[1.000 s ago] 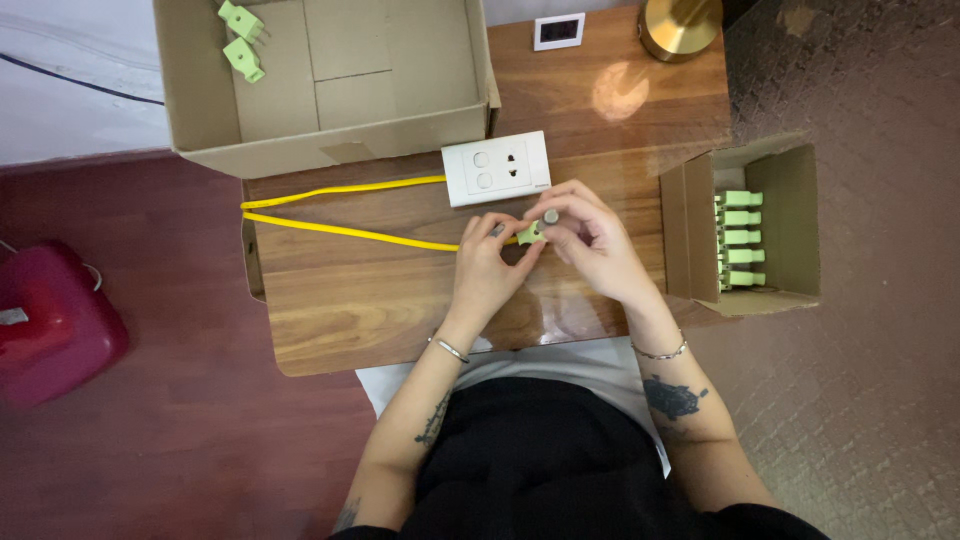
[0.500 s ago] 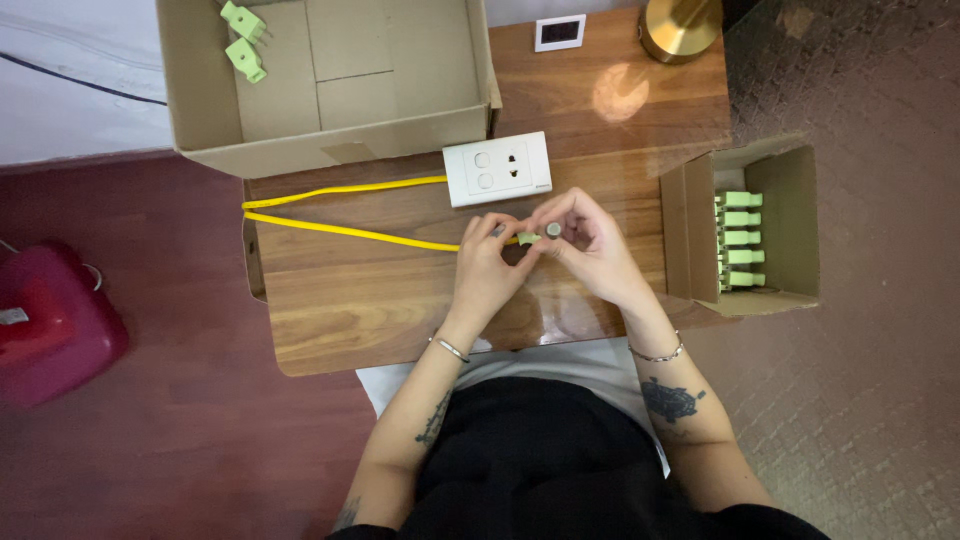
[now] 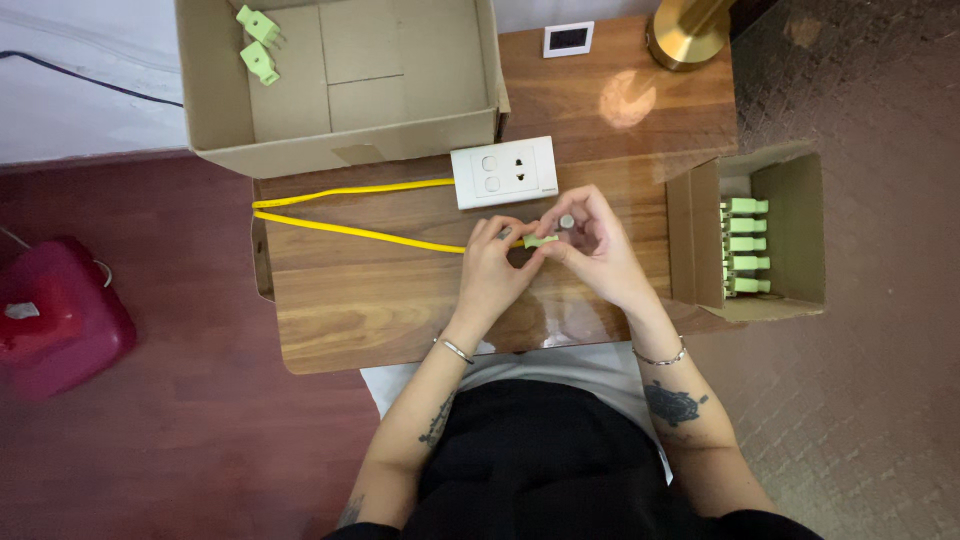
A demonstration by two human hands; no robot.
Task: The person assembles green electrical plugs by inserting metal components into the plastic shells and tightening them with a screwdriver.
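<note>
Over the wooden table (image 3: pixel 380 310) my left hand (image 3: pixel 493 268) pinches the end of a yellow cable (image 3: pixel 350 229) where it meets a small green connector (image 3: pixel 540 241). My right hand (image 3: pixel 592 243) grips the connector's other side, with a small silvery round part at its fingertips. Both hands touch each other around the connector. The cable runs left, loops at the table's left edge and comes back to a white wall socket plate (image 3: pixel 504 172) just behind my hands.
A large open cardboard box (image 3: pixel 400 140) at the back holds two green connectors (image 3: pixel 259 43). A small open box (image 3: pixel 790 240) at the right holds several more green connectors. A brass lamp base (image 3: pixel 690 30), a small white device (image 3: pixel 568 39) and a red object (image 3: pixel 55 315) on the floor.
My hands have shifted slightly on the connector; my right fingers have turned so the silvery part shows. Nothing else has moved.
</note>
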